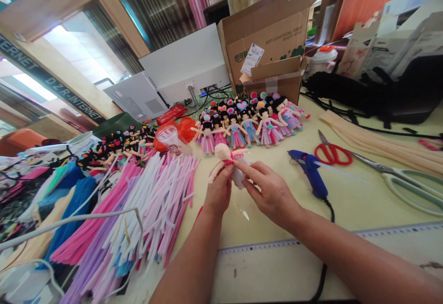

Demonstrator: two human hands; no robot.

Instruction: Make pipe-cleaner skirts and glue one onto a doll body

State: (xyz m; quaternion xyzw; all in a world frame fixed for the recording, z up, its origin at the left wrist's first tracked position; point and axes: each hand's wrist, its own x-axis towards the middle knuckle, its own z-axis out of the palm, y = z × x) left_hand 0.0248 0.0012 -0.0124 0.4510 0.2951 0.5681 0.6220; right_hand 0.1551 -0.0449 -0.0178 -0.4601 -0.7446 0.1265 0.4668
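A small doll [222, 153] with a bald cream head, cream arms and a pink and whitish body is held above the table, its head toward the finished dolls. My left hand [220, 187] is closed round its lower left side. My right hand [266, 188] pinches the doll's right side with thumb and fingers at the whitish skirt part. The fingers partly hide the doll's body. Just beyond stand rows of black-haired dolls [236, 133] in pink, blue and purple dresses. To the right lies a blue glue gun [312, 175] on the yellow-green table [270, 235].
Pink, white and purple fuzzy stems [162, 202] cover the left side. Red-handled scissors [334, 154] and green-handled scissors [408, 179] lie right, near cream stems [380, 138]. A cardboard box [266, 32] stands behind; a ruler strip [256, 247] crosses the front.
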